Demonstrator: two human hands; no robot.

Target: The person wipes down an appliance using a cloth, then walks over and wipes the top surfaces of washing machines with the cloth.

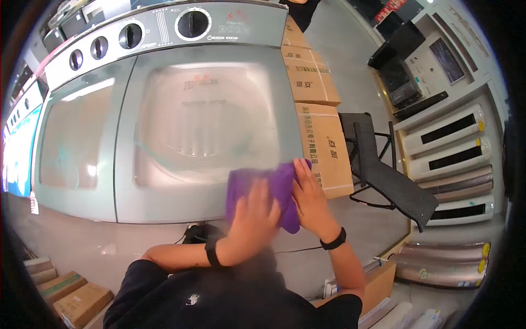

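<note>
A purple cloth (286, 189) lies bunched over the front right corner of a grey twin-tub washing machine (170, 205). My left hand (255, 214), smeared by motion, presses on the cloth with its fingers pointing toward the machine and holds it against the lid edge. My right hand (311, 203) grips the cloth's right side at the corner, fingers nearly straight. Beyond the hands is the larger lid with its translucent window (205, 120). Black knobs (193, 23) sit on the control panel along the back. The cloth's underside is hidden.
Stacked cardboard boxes (329, 148) stand close against the machine's right side. A black folding chair (378, 159) is farther right, before shelves of white and metallic units (449, 131). Part of another person (301, 11) shows at the top. More boxes (82, 304) lie at lower left.
</note>
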